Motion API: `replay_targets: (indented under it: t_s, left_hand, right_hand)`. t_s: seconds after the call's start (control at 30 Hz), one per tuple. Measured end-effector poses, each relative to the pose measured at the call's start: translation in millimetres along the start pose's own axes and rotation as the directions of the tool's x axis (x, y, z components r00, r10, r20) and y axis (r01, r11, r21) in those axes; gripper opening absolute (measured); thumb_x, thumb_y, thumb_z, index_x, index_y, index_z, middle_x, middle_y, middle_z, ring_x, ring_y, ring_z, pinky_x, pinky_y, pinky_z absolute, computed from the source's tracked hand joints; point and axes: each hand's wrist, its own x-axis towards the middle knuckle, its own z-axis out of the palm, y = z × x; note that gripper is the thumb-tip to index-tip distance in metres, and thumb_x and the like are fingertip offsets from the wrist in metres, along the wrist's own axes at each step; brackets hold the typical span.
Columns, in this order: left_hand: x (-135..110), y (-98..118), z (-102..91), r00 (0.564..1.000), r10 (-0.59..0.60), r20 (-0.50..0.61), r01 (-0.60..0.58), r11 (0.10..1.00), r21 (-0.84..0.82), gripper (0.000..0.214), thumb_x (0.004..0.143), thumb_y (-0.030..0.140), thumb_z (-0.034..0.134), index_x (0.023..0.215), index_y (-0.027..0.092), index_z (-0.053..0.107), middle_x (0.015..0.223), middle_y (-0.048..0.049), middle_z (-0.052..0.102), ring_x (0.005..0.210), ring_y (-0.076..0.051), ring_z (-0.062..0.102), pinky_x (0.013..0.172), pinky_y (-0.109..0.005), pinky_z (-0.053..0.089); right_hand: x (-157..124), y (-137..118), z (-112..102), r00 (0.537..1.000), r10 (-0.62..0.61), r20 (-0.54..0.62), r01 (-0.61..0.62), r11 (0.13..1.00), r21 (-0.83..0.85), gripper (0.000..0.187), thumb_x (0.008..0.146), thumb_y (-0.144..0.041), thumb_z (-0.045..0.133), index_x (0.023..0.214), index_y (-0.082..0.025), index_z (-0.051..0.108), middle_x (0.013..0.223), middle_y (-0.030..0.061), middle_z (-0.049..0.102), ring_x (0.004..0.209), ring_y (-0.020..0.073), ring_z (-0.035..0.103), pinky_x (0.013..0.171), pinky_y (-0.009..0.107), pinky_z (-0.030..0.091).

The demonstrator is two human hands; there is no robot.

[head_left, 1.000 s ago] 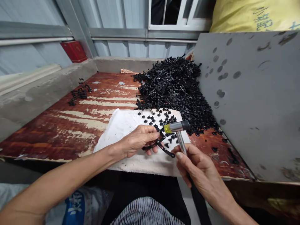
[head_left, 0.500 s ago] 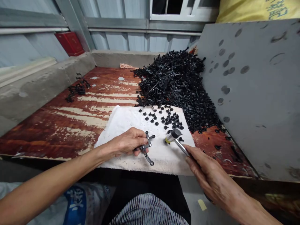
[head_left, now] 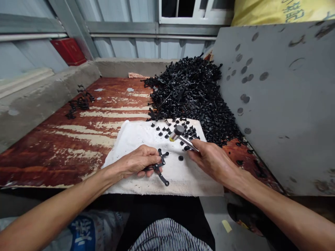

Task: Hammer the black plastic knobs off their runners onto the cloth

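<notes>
My left hand (head_left: 145, 160) is closed on a black bracket with several jointed arms (head_left: 162, 178), each ending in a round eyelet. It is held over a white cloth (head_left: 125, 181). Gripped by its metal handle in my right hand (head_left: 211, 157) is a small mallet (head_left: 179, 131), with a dark face on top and a yellowish one below. The mallet head is raised above the cloth, up and to the right of the bracket. Small black round pieces with short stems (head_left: 160, 134) lie scattered on the cloth, and one sits alone (head_left: 180, 158) between my hands.
A large heap of black parts (head_left: 188, 87) covers the back right of the worn red-brown tabletop (head_left: 104, 104). A few black brackets (head_left: 81, 101) lie at the far left. A grey board (head_left: 261, 104) stands along the right side, and a concrete ledge (head_left: 136, 63) runs behind.
My right hand has lifted the mallet and moved it up and left. My left hand keeps its hold on the bracket with little motion. The view has shifted slightly.
</notes>
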Motion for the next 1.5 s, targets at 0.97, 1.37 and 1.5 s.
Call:
replay_targets:
  t_s: [0.97, 1.37, 1.5]
  left_hand:
    - [3.7, -8.8, -7.6, 0.997, 0.048, 0.052, -0.047, 0.999, -0.023, 0.033, 0.07, 0.043, 0.069, 0.07, 0.013, 0.055, 0.063, -0.0024, 0.066, 0.033, -0.001, 0.043, 0.029, -0.013, 0.024]
    - [3.6, -9.1, -8.2, 0.998, 0.034, 0.056, -0.032, 0.999, -0.026, 0.032, 0.073, 0.042, 0.068, 0.069, 0.013, 0.056, 0.055, -0.0004, 0.063, 0.03, -0.001, 0.041, 0.028, -0.013, 0.023]
    - [3.5, -10.9, -8.9, 0.997, 0.052, 0.055, -0.05, 0.998, -0.041, 0.027, 0.077, 0.036, 0.065, 0.069, 0.012, 0.057, 0.064, -0.0033, 0.067, 0.033, -0.001, 0.044, 0.029, -0.014, 0.023]
  right_hand:
    - [25.3, -1.7, 7.3, 0.999, 0.005, 0.052, -0.001, 0.997, -0.073, 0.018, 0.084, -0.018, 0.051, 0.067, -0.022, 0.046, 0.056, -0.0031, 0.042, 0.049, 0.0117, 0.033, 0.051, 0.026, 0.021]
    - [27.1, -7.9, 9.3, 0.999, -0.037, -0.023, 0.039, 0.998, 0.057, 0.027, 0.085, -0.026, 0.049, 0.061, -0.023, 0.038, 0.052, -0.0051, 0.038, 0.047, 0.0105, 0.031, 0.048, 0.025, 0.023]
    - [17.7, -1.0, -3.8, 0.998, -0.03, -0.058, 0.036, 0.993, 0.11, 0.016, 0.088, -0.031, 0.043, 0.079, -0.022, 0.052, 0.053, -0.0046, 0.042, 0.045, 0.0119, 0.036, 0.046, 0.025, 0.027]
